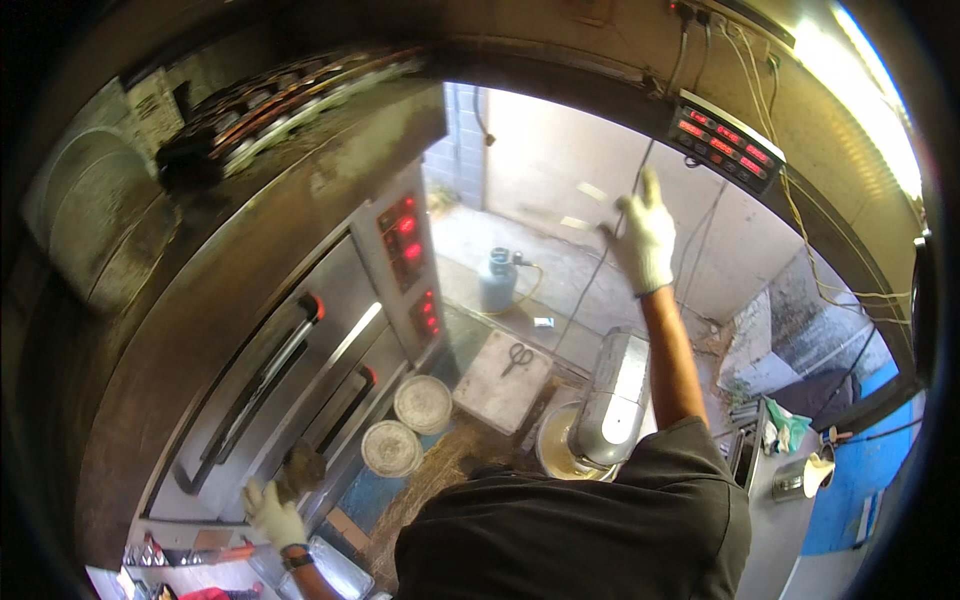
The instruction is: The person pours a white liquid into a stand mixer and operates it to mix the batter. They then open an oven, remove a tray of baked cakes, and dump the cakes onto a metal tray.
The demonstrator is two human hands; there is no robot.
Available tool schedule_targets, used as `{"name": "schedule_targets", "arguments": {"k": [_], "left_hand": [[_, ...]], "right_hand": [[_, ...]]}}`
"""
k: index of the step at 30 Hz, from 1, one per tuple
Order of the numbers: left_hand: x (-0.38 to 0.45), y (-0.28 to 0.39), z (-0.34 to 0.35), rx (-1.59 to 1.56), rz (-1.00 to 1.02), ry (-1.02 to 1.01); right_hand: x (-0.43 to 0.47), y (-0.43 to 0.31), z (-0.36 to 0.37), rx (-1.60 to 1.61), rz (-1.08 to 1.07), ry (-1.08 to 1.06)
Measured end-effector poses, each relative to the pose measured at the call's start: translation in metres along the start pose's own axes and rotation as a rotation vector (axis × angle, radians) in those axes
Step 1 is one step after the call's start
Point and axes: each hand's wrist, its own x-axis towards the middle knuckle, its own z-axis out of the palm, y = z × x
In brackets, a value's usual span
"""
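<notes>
My right hand [646,236], in a whitish knitted glove, is raised with its fingers apart, below and left of a wall-mounted timer panel [726,146] with red digits. It holds nothing. Low at the left, my left hand [274,516], gloved alike and with a dark wristband, is beside a dark brown cloth or mitt [303,469]; whether it grips this is unclear. Next to it stands a steel deck oven [277,420] with long door handles [262,390] and lit red displays [409,238]. A stand mixer [616,397] with a bowl [559,442] stands below my right arm.
Two round lidded tubs [391,448] stand by the oven. Scissors [517,358] lie on a pale square board or box lid [495,390]. Beyond stands a gas cylinder [497,283] with a hose. A metal counter [780,525] is at right; cables [765,112] hang near the panel.
</notes>
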Motion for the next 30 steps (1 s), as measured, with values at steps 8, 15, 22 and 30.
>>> {"name": "schedule_targets", "arguments": {"k": [8, 15, 22, 30], "left_hand": [[0.146, 0.048, -0.009, 0.084, 0.083, 0.009], [0.169, 0.048, 0.012, 0.118, 0.111, -0.039], [0.183, 0.046, 0.001, 0.139, 0.141, -0.136], [0.19, 0.037, 0.001, 0.212, 0.2, -0.206]], "right_hand": [[0.08, 0.107, -0.021, -0.327, 0.139, -0.026], [0.087, 0.12, -0.017, -0.502, 0.182, -0.17], [0.086, 0.113, -0.028, -0.495, 0.142, -0.203], [-0.022, -0.036, -0.021, -0.004, 0.071, -0.557]]}}
